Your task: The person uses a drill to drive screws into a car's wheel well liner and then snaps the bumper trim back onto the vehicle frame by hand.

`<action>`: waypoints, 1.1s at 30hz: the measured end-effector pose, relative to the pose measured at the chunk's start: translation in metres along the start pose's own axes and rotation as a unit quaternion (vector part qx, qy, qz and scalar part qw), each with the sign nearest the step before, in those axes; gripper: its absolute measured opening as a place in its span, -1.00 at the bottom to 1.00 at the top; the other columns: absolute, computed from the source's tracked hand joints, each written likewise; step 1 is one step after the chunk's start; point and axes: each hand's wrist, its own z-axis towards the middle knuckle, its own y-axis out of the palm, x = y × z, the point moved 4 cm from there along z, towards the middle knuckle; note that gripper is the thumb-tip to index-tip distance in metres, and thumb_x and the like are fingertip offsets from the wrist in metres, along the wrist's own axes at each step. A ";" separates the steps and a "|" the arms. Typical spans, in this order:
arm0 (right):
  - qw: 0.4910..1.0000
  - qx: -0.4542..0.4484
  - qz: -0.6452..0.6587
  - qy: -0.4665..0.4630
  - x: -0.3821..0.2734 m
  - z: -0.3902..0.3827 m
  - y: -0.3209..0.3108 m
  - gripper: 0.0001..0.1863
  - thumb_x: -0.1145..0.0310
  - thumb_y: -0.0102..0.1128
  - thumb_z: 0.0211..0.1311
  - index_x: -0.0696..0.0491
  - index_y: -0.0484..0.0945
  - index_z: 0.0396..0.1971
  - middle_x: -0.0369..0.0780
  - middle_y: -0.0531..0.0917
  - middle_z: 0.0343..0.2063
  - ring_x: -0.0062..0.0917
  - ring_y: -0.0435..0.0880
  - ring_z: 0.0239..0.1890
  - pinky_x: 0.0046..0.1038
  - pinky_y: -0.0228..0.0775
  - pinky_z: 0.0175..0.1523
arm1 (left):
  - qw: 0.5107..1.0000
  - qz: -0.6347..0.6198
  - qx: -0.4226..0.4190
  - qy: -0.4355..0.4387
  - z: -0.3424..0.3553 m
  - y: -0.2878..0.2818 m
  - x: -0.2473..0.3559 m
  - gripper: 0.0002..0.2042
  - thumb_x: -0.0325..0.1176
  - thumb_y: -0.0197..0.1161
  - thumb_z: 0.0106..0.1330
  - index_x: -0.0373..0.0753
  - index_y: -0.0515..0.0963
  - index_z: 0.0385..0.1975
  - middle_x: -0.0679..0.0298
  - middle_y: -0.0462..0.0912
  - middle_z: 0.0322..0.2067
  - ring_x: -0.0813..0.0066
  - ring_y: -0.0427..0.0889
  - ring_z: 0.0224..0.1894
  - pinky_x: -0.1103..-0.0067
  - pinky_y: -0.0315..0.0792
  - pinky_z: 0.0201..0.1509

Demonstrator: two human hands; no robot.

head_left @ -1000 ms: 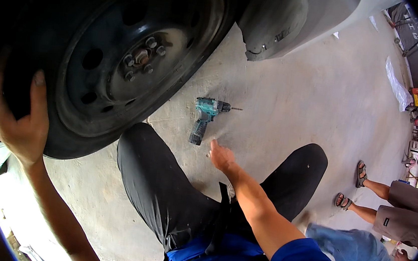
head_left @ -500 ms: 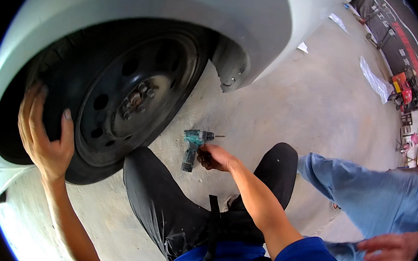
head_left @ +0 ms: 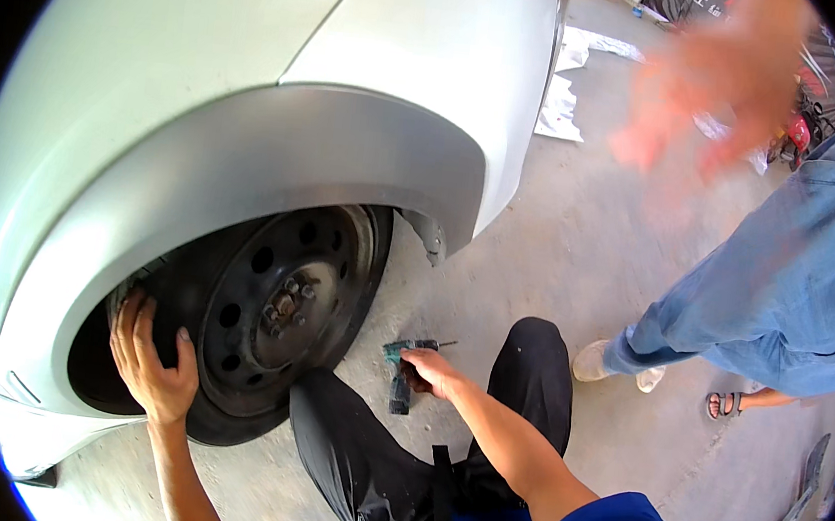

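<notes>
A dark steel wheel with its tyre sits inside the wheel arch of a white car. My left hand lies against the tyre's left side, fingers stretched up into the gap under the arch, thumb apart. To the right of the wheel, low between my knees, is a teal and black cordless drill with a thin bit pointing right. My right hand has its fingers curled round the drill near the top of its grip. Whether the drill touches the floor I cannot tell.
A person in blue trousers stands on the right. A blurred hand of another person reaches in at the upper right. White sheets lie on the concrete floor beyond the car. My knees flank the drill.
My view has shifted, showing more of the car's upper body. The other person's hand has moved from lower right to upper right. My hands stay at the tyre and drill; my right hand now covers more of the drill.
</notes>
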 end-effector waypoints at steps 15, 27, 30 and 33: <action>0.990 0.096 -0.095 -0.031 0.025 0.041 0.008 -0.80 0.34 0.16 0.28 0.16 0.68 -0.35 -0.23 0.63 -0.50 -0.47 0.56 -0.48 -0.33 0.34 -0.40 | 0.999 -0.009 -0.017 -0.026 0.009 -0.010 0.005 -0.48 -0.47 0.32 -0.01 -0.33 0.47 0.05 -0.04 0.51 0.12 -0.10 0.45 0.20 0.12 0.27 0.32; 0.988 0.094 -0.124 -0.016 0.015 0.043 -0.005 -0.71 0.34 0.25 0.21 0.15 0.66 -0.11 -0.21 0.66 -0.36 -0.40 0.61 -0.35 -0.31 0.43 -0.32 | 1.000 -0.005 -0.019 -0.019 0.016 -0.015 0.005 -0.50 -0.37 0.35 0.00 -0.25 0.51 0.03 0.06 0.53 0.11 -0.01 0.49 0.15 0.17 0.34 0.26; 0.971 0.135 -0.184 -0.069 0.018 0.069 -0.032 -0.60 0.27 0.19 0.25 0.20 0.62 -0.01 -0.12 0.72 -0.17 -0.30 0.66 -0.15 -0.27 0.49 -0.12 | 1.000 -0.013 -0.001 -0.017 0.024 -0.014 0.011 -0.49 -0.38 0.35 -0.01 -0.25 0.50 0.04 0.06 0.53 0.10 0.00 0.50 0.15 0.17 0.34 0.25; 0.951 0.143 -0.256 -0.097 0.030 0.068 -0.018 -0.58 0.25 0.13 0.29 0.22 0.60 0.03 -0.07 0.72 -0.09 -0.32 0.67 -0.08 -0.30 0.48 -0.03 | 1.000 -0.004 -0.003 -0.013 0.017 -0.017 0.005 -0.48 -0.38 0.35 -0.01 -0.24 0.50 0.05 0.06 0.53 0.10 0.00 0.50 0.14 0.17 0.35 0.24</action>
